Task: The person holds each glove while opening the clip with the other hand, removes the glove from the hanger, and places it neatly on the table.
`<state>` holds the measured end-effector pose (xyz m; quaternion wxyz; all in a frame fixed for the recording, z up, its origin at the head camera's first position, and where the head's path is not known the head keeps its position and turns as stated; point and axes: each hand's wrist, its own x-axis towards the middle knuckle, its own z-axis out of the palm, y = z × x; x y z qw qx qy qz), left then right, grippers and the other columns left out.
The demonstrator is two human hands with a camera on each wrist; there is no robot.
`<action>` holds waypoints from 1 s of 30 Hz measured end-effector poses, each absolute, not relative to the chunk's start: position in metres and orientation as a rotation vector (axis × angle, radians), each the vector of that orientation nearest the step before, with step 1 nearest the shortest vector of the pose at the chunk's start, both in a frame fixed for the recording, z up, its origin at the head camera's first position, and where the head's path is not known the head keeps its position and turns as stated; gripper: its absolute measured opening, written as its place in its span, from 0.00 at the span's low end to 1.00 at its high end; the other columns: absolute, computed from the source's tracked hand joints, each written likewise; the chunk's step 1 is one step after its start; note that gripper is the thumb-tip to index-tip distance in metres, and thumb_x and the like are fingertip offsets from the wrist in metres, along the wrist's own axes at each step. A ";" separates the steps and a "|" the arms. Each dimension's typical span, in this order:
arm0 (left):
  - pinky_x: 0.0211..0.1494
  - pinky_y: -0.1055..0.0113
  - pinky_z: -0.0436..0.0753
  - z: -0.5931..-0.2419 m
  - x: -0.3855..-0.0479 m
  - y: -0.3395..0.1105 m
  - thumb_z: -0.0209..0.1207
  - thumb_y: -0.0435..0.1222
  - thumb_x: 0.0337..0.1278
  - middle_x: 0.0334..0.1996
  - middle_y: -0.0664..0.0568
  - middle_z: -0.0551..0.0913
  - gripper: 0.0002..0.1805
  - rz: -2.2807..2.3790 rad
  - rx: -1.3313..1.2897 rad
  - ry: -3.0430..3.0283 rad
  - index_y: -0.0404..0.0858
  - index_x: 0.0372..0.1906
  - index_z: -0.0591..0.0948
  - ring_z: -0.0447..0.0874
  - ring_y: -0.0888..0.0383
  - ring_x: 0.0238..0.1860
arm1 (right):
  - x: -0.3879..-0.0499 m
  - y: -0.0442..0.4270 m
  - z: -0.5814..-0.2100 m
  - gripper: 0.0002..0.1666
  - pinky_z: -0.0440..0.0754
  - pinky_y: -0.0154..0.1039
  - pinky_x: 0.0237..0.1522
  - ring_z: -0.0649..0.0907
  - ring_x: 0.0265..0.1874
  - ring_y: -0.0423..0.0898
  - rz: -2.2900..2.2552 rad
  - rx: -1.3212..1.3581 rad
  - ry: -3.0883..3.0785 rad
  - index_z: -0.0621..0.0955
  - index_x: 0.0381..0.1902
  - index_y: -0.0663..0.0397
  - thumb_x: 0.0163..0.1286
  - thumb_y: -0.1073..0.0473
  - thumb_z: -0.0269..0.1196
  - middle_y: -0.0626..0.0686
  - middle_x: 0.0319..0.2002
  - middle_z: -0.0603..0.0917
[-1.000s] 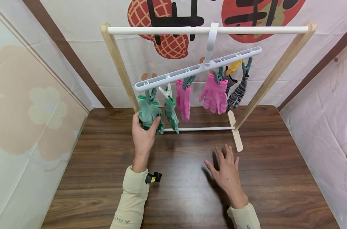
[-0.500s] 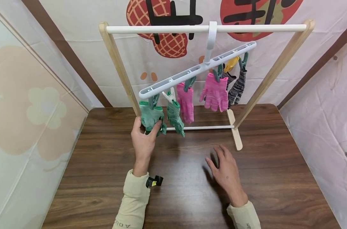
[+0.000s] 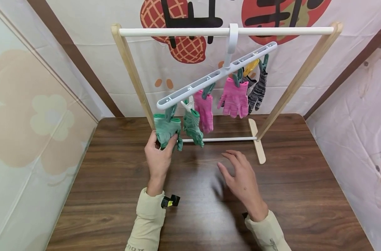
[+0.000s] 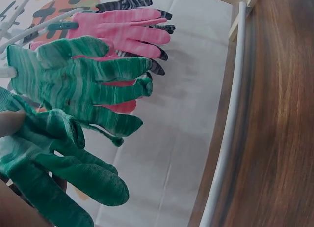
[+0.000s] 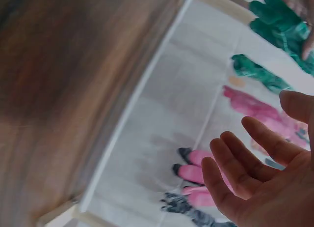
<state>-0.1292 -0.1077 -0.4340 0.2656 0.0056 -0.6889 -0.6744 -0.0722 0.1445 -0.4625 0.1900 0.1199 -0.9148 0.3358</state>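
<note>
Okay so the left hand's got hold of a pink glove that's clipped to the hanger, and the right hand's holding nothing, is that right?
Only the colour is wrong: the left hand holds a green glove, not a pink one, as the head view shows. It is clipped to the hanger, and the right hand holds nothing.

— How is the left arm clothed?
— By a cream left sleeve (image 3: pixel 148 216), marked with dark capitals (image 3: pixel 134 248); beside it, a black wrist camera (image 3: pixel 176 199) is worn, marked by a yellow patch (image 3: pixel 170 203).
— And the right?
— A matching right sleeve (image 3: pixel 264 228) is worn; its dark print (image 3: pixel 273 244) cannot be read.
</note>
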 end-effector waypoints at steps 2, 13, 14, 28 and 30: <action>0.49 0.74 0.83 -0.434 -0.129 -0.107 0.73 0.33 0.60 0.44 0.58 0.85 0.19 -1.824 0.007 -1.863 0.32 0.54 0.83 0.84 0.61 0.46 | -0.074 0.141 -0.456 0.22 0.80 0.53 0.63 0.82 0.61 0.52 0.948 0.360 -2.557 0.85 0.58 0.51 0.71 0.49 0.71 0.53 0.59 0.84; 0.50 0.74 0.83 -0.439 -0.126 -0.105 0.73 0.34 0.59 0.46 0.46 0.86 0.19 -1.818 0.053 -1.905 0.34 0.54 0.85 0.85 0.62 0.46 | -0.080 0.121 -0.438 0.22 0.81 0.54 0.61 0.83 0.59 0.52 0.947 0.429 -2.558 0.85 0.59 0.50 0.72 0.48 0.69 0.51 0.58 0.84; 0.49 0.74 0.83 -0.440 -0.125 -0.105 0.73 0.34 0.59 0.46 0.46 0.86 0.18 -1.817 0.056 -1.911 0.35 0.54 0.85 0.85 0.62 0.45 | -0.080 0.120 -0.437 0.21 0.81 0.54 0.60 0.83 0.59 0.52 0.939 0.434 -2.554 0.85 0.59 0.50 0.72 0.48 0.69 0.51 0.58 0.84; 0.47 0.74 0.83 -0.440 -0.121 -0.099 0.74 0.37 0.59 0.44 0.45 0.89 0.17 -1.792 0.052 -1.976 0.37 0.51 0.85 0.86 0.64 0.42 | -0.089 0.105 -0.422 0.22 0.81 0.51 0.62 0.82 0.58 0.49 0.996 0.530 -2.464 0.85 0.59 0.53 0.74 0.47 0.68 0.50 0.57 0.84; 0.46 0.74 0.83 -0.441 -0.120 -0.098 0.73 0.37 0.60 0.44 0.45 0.89 0.17 -1.790 0.045 -1.980 0.37 0.50 0.85 0.86 0.64 0.41 | -0.090 0.102 -0.419 0.22 0.81 0.51 0.62 0.82 0.58 0.49 1.003 0.542 -2.448 0.85 0.59 0.53 0.74 0.48 0.68 0.51 0.57 0.84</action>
